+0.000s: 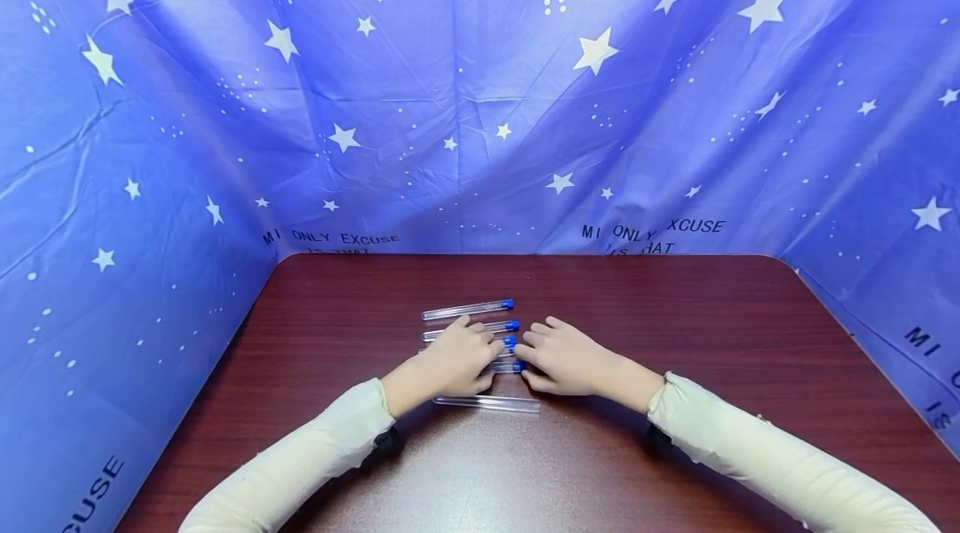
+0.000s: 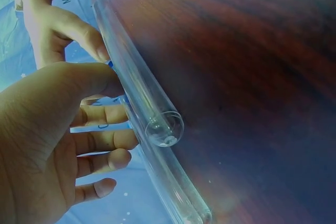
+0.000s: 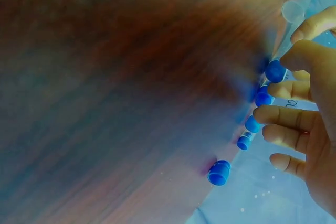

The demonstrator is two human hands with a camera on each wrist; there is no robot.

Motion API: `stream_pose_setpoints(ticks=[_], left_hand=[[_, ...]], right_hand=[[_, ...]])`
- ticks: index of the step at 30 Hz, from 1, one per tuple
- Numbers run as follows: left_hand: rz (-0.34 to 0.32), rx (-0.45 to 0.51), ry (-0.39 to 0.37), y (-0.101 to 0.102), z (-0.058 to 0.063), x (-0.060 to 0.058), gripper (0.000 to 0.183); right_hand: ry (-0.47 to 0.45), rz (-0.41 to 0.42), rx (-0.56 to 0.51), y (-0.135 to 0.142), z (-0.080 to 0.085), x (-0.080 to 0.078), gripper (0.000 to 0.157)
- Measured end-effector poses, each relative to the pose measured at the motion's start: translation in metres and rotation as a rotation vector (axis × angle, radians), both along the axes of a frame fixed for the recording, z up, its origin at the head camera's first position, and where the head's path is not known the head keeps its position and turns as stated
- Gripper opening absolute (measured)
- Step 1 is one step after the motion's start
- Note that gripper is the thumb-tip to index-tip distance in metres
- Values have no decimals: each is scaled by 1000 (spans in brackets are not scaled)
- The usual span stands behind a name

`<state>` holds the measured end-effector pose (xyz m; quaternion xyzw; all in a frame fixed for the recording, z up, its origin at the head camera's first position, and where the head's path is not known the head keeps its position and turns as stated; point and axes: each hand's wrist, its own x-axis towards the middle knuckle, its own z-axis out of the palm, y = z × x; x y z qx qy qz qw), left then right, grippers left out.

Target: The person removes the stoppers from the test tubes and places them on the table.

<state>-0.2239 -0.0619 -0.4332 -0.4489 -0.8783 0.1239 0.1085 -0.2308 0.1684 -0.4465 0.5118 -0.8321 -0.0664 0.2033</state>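
Several clear test tubes lie in a row on the table, most with blue caps. In the head view my left hand (image 1: pixel 463 358) reaches over the middle tubes. Its thumb and forefinger pinch a capped test tube (image 1: pixel 502 367) close to the cap. Opposite, my right hand (image 1: pixel 564 359) has thumb and forefinger at that tube's blue cap (image 3: pixel 275 72). Nearest me lies an uncapped test tube (image 1: pixel 487 404), whose rounded end shows large in the left wrist view. The left hand's other fingers (image 2: pixel 107 141) are spread beyond the pinched tube.
Farther off lie a capped tube (image 1: pixel 467 310) and another capped tube (image 1: pixel 491 328), partly under the left fingers. The dark red wooden table (image 1: pixel 675 308) meets a blue star-printed curtain (image 1: pixel 465 99) at its back and sides.
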Motion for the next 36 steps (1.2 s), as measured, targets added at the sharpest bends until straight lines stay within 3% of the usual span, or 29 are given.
stream_pose_setpoints(ticks=[18,36], left_hand=[[22,-44,-9,2,-3,2,37],[-4,1,-16,3,0,3,35]], right_hand=[[9,-8,27,-2,-4,0,21],[-23,-14,-15,-2,1,1,18]])
